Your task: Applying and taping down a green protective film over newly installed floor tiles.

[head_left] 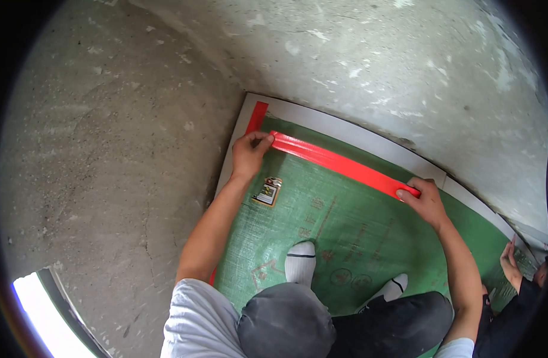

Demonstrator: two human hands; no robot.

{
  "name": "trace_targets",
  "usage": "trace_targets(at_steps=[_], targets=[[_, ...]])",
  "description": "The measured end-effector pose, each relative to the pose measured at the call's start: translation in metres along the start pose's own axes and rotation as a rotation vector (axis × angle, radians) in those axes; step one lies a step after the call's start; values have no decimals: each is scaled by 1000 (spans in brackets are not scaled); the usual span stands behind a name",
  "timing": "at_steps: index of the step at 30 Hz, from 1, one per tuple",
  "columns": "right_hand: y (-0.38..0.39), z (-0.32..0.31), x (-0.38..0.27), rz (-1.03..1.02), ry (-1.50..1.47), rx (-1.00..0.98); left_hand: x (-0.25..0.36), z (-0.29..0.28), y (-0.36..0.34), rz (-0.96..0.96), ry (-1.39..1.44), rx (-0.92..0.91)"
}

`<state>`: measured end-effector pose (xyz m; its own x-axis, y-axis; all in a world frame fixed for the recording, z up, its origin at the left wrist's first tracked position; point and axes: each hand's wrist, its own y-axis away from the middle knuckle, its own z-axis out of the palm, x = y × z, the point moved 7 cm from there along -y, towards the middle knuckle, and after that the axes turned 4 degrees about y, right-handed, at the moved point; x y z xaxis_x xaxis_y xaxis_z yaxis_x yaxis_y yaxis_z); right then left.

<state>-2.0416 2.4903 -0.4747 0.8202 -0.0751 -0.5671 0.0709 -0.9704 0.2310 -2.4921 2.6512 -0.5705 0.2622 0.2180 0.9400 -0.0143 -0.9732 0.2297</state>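
Observation:
My left hand (252, 154) pinches the left end of a long red tape strip (339, 161), while my right hand (422, 197) grips its other end. The strip stretches diagonally above a green protective sheet (369, 227), roughly parallel to the white border (357, 137) along the wall; whether it touches the sheet I cannot tell. A short red strip (257, 116) lies at the upper left corner of the border, just beyond my left hand. A small printed label (267, 191) is on the sheet below my left hand.
Bare concrete walls (107, 137) rise to the left and behind. My socked feet (299, 264) rest on the sheet. At the far right a co-worker (524, 304) in dark clothing reaches a hand to the border. A bright opening (47, 316) is at the lower left.

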Motion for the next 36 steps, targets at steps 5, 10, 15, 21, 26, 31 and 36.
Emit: trace_targets(at_steps=[5,10,15,21,26,31,36], targets=[[-62,14,-35,-55,208,66,-1,-31,-68,263,-310,126],[-103,21,-49,-1,284,130,-7,-24,-99,263,-438,262],[-107,38,-43,-14,372,148,-16,-23,-99,227,-455,349],[-102,45,-40,-19,354,147,-16,-15,-95,241,-447,354],[-107,47,-47,-19,357,145,-16,-21,-93,204,-424,437],[-115,48,-46,26,325,122,-15,-20,-95,211,-472,456],[-117,50,-44,20,359,120,-19,-20,-97,203,-493,447]])
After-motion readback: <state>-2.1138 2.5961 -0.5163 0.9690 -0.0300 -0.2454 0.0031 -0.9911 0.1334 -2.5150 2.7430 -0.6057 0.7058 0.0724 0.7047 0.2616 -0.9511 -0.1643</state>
